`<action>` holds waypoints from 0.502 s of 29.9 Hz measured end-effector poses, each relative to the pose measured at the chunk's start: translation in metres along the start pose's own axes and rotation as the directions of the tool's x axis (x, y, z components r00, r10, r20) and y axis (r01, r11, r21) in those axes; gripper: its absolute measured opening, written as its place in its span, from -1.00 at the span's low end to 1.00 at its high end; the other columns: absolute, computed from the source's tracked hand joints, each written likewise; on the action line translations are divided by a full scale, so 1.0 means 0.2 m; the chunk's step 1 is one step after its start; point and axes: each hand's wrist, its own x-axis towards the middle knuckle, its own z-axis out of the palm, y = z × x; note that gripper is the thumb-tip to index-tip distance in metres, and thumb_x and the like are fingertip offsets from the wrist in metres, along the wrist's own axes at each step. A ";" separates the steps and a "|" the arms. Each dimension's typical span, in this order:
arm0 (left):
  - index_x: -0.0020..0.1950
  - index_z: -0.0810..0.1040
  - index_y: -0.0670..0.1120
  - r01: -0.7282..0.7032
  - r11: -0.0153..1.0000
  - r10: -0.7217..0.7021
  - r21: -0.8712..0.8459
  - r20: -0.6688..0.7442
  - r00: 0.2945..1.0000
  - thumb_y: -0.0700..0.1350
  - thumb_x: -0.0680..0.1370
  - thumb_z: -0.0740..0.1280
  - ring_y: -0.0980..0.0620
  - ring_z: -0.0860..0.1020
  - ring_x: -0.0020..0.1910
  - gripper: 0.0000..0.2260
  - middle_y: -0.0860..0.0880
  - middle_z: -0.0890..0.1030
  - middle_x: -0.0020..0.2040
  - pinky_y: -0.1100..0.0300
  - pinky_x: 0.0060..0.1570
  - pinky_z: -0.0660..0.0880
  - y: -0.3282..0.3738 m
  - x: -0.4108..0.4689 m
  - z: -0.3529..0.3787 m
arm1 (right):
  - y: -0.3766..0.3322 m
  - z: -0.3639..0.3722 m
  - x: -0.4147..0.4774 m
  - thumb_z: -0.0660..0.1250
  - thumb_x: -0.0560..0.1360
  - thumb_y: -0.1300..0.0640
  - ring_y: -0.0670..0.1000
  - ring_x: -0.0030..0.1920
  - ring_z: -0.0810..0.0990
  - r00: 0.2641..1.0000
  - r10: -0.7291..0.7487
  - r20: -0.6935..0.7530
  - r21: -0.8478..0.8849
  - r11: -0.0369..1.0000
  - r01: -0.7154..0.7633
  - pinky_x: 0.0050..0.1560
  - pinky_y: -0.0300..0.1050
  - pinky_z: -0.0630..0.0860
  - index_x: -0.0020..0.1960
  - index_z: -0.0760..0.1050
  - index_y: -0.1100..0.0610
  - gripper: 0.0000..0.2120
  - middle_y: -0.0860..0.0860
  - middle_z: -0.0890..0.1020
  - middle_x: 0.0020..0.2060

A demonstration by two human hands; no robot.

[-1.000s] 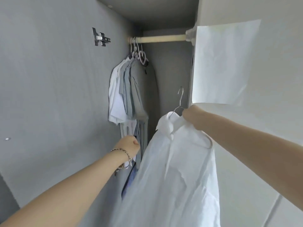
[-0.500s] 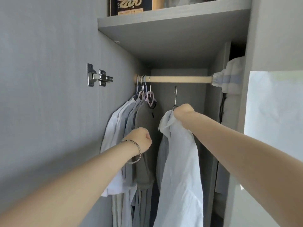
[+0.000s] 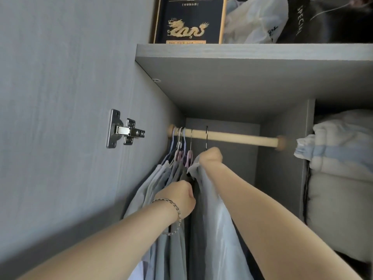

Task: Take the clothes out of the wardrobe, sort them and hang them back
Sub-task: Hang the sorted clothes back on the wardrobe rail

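Note:
A wooden rod (image 3: 232, 138) spans the grey wardrobe. Several pale blue and grey shirts (image 3: 159, 180) hang on hangers bunched at its left end. My right hand (image 3: 211, 156) grips the neck of a metal hanger whose hook (image 3: 206, 136) sits over the rod, just right of the bunch. A pale white shirt (image 3: 214, 229) hangs from that hanger, below my forearm. My left hand (image 3: 177, 197), with a bracelet on the wrist, is curled into a fist against the dark grey garment at the right of the bunch. Its fingers are hidden.
A metal hinge (image 3: 124, 130) sticks out of the left wall. Above the rod, a shelf (image 3: 242, 51) carries a dark dragon box (image 3: 187, 21) and a plastic bag (image 3: 256, 21). Folded bedding (image 3: 341, 178) fills the right compartment. The rod's right half is bare.
My right hand raised the white shirt from low outside the wardrobe up to the rod, and its hook now sits over the rod. My left fist rose alongside the hanging clothes.

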 end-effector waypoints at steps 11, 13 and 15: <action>-0.09 0.51 -0.05 -0.023 1.000 0.023 -0.016 -0.019 1.000 -0.21 0.56 0.09 0.00 0.55 -0.16 -0.79 0.01 0.56 -0.19 0.15 -0.05 0.53 -0.08 0.00 0.02 | 0.04 0.06 0.20 0.08 0.60 0.28 0.18 0.33 0.41 0.987 0.137 0.084 0.386 0.909 -0.159 -0.03 -0.21 0.27 0.37 0.33 0.34 -0.64 0.24 0.43 0.32; -0.06 0.52 -0.06 -0.031 0.999 0.032 0.015 -0.027 0.999 -0.19 0.56 0.10 -0.01 0.56 -0.13 -0.80 0.00 0.59 -0.12 0.16 -0.06 0.53 -0.07 -0.02 0.02 | 0.10 0.11 0.18 0.16 0.57 0.26 0.18 0.18 0.50 0.987 0.108 0.123 0.363 0.920 -0.146 -0.05 -0.18 0.30 0.33 0.36 0.35 -0.65 0.26 0.50 0.17; 0.01 0.56 -0.09 -0.027 0.998 0.029 0.051 -0.038 0.999 -0.18 0.56 0.12 -0.01 0.59 -0.10 -0.78 -0.02 0.63 -0.07 0.16 -0.06 0.53 -0.05 -0.03 0.01 | 0.15 0.16 0.12 0.24 0.54 0.21 0.09 -0.02 0.48 0.985 0.028 0.168 0.353 0.932 -0.087 -0.07 -0.16 0.34 0.24 0.42 0.35 -0.68 0.20 0.51 -0.01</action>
